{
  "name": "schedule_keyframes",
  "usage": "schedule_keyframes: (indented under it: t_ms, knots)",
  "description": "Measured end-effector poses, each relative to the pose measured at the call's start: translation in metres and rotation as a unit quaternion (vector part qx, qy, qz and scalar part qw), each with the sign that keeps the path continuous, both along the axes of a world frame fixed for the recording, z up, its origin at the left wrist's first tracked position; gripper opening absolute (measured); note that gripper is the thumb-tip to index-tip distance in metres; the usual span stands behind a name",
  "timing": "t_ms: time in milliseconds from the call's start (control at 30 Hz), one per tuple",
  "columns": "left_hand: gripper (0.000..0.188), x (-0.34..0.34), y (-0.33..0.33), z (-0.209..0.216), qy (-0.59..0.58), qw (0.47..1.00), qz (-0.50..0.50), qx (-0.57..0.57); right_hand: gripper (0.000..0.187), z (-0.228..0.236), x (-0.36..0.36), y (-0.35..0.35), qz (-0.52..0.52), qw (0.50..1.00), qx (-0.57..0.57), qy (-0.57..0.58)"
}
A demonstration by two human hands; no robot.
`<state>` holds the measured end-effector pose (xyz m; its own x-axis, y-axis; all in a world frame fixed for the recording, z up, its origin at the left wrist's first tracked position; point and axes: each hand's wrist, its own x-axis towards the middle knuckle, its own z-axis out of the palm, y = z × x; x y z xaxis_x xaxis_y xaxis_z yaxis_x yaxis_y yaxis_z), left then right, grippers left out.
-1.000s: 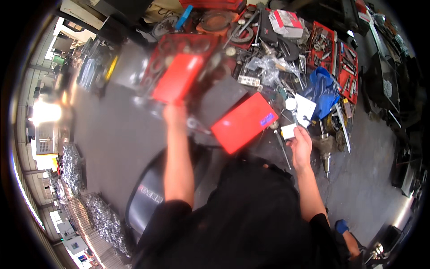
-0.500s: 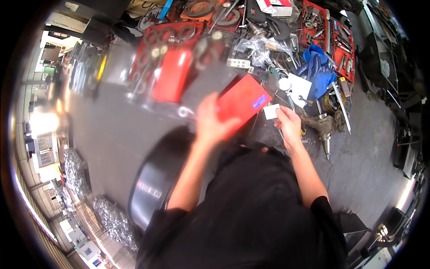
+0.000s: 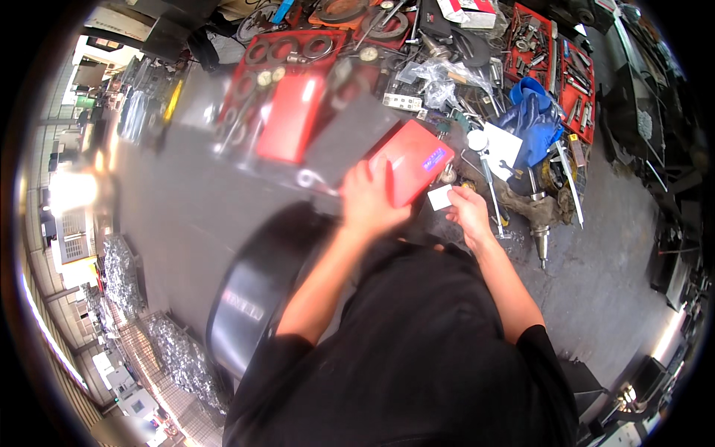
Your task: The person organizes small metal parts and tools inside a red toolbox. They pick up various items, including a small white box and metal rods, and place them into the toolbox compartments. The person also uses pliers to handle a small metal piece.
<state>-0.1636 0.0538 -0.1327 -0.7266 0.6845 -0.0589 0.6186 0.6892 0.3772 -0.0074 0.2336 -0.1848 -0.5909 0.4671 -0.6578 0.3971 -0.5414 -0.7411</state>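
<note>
My left hand (image 3: 371, 205) is closed on the near left end of a flat red box (image 3: 418, 165) with a small blue label, its fingers lying over the top and the thumb along the near edge. Just to the right, my right hand (image 3: 472, 211) pinches a small white card (image 3: 440, 197) between thumb and fingers, beside the box's near corner. A dark grey flat panel (image 3: 350, 138) lies to the left of the red box. Farther left is a second red case (image 3: 292, 119), slightly blurred.
Metal rings on a red tray (image 3: 281, 51), crumpled clear plastic (image 3: 439, 82), a blue cloth-like bundle (image 3: 530, 123) and red trays of small tools (image 3: 530, 45) crowd the far side. A metal tool holder (image 3: 541, 238) lies at right. A rounded black object (image 3: 253, 298) stands near my left arm.
My left hand has shifted right, farther over the red box. The white card has tilted and come slightly left and nearer with my right hand.
</note>
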Motion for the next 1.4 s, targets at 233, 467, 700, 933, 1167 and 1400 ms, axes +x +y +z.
schedule_keyframes:
  t_ms: [233, 467, 700, 933, 1167, 1400]
  knots:
    - [0.107, 0.012, -0.006, -0.016, 0.040, 0.998, 0.034, 0.017, 0.033, 0.002, -0.006, -0.006, 0.001, 1.000, -0.010, -0.006]
    - [0.119, 0.025, -0.008, -0.028, 0.068, 0.997, 0.026, -0.004, 0.035, 0.006, -0.014, -0.006, 0.021, 0.996, 0.088, 0.007]
    - [0.128, 0.027, -0.003, -0.025, 0.052, 0.998, 0.034, -0.022, 0.037, 0.012, -0.037, 0.015, 0.009, 0.993, 0.112, 0.037]
    - [0.105, 0.036, -0.020, -0.009, 0.086, 0.991, 0.049, 0.089, 0.030, 0.012, -0.035, 0.024, 0.049, 0.987, 0.137, 0.069]
    - [0.044, 0.023, -0.011, 0.001, 0.125, 0.968, 0.147, 0.158, 0.025, 0.023, -0.072, 0.008, 0.197, 0.934, 0.271, 0.121]
    - [0.048, -0.012, -0.024, -0.020, 0.085, 0.958, 0.221, 0.160, 0.026, 0.019, -0.083, 0.005, 0.260, 0.734, 0.618, 0.106]
